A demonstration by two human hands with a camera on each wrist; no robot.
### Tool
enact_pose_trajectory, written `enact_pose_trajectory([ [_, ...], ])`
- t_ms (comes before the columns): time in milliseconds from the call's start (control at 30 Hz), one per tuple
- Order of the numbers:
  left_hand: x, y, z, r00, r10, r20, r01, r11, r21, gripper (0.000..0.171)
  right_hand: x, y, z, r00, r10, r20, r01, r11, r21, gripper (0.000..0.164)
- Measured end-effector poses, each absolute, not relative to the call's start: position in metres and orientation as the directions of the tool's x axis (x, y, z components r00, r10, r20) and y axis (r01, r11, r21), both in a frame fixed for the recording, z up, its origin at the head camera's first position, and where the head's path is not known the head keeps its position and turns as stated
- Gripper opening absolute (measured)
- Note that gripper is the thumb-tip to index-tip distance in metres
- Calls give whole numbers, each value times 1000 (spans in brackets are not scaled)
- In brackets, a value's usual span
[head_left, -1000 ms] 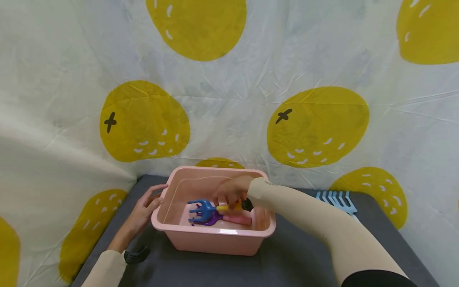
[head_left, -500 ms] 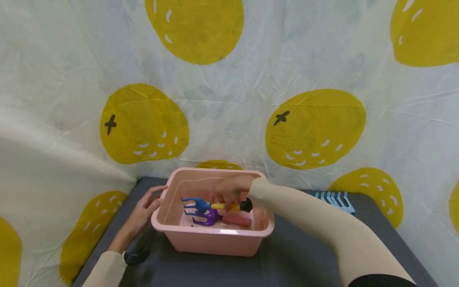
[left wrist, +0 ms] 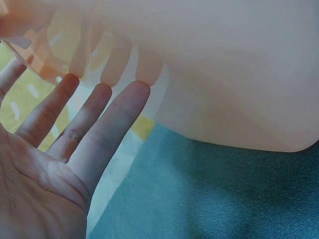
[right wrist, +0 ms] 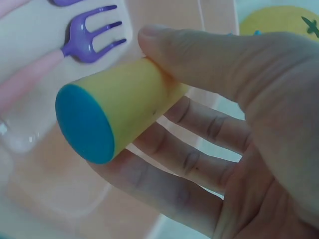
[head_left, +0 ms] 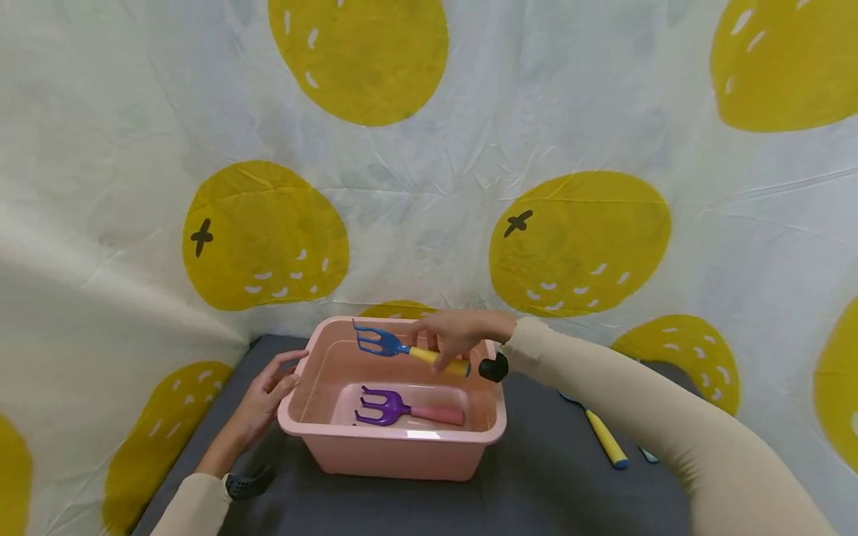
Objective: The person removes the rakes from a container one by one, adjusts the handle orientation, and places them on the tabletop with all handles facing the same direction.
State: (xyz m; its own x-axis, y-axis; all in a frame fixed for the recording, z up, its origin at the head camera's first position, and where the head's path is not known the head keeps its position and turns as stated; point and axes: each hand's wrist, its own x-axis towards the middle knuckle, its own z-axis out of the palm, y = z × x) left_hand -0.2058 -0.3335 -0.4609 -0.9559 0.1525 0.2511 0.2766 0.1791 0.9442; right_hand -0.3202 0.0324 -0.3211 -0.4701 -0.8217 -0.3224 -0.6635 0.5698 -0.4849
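Note:
My right hand (head_left: 452, 335) holds a small garden hand rake by its yellow handle (head_left: 439, 361), above the pink basin (head_left: 395, 454). Its blue tines (head_left: 378, 341) point left. In the right wrist view the thumb and fingers grip the handle (right wrist: 124, 107), whose blue end cap faces the camera. Inside the basin lies another hand rake, with purple tines (head_left: 385, 406) and a pink handle (head_left: 439, 414). My left hand (head_left: 260, 398) is at the basin's left rim. The left wrist view shows its straight fingers (left wrist: 114, 117) touching the outer wall.
On the dark grey table (head_left: 536, 476), right of the basin, lies a tool with a yellow handle (head_left: 606, 439). A pale blue piece (head_left: 648, 455) shows beside it, mostly behind my right arm. A cloth with yellow fruit prints (head_left: 429, 246) hangs behind the table.
My right hand has lifted the blue-tined hand rake up from beside the purple one. The yellow-handled tool on the right has come into sight. My left hand stays at the rim.

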Motion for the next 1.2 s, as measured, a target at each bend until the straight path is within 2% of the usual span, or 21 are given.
enact_pose_trajectory([
  [167,-206,-332,-462,-955,153,254,279,175,944,44,-317,58,-304,-513,-805,-299,-685,593,-423,56],
  [333,-205,-329,-463,-961,143,238,262,183,948,45,-314,89,-293,-581,-756,-301,-603,649,-464,56],
  [667,-204,-334,-462,-961,147,235,261,196,945,44,-307,152,-284,-694,-679,-238,-522,703,-483,51],
  [933,-198,-345,-460,-955,147,259,285,202,937,44,-299,209,-291,-759,-615,-214,-454,736,-502,54],
  [1200,-197,-345,-459,-969,132,210,235,218,947,46,-274,276,-315,-803,-578,-147,-423,726,-543,53],
])
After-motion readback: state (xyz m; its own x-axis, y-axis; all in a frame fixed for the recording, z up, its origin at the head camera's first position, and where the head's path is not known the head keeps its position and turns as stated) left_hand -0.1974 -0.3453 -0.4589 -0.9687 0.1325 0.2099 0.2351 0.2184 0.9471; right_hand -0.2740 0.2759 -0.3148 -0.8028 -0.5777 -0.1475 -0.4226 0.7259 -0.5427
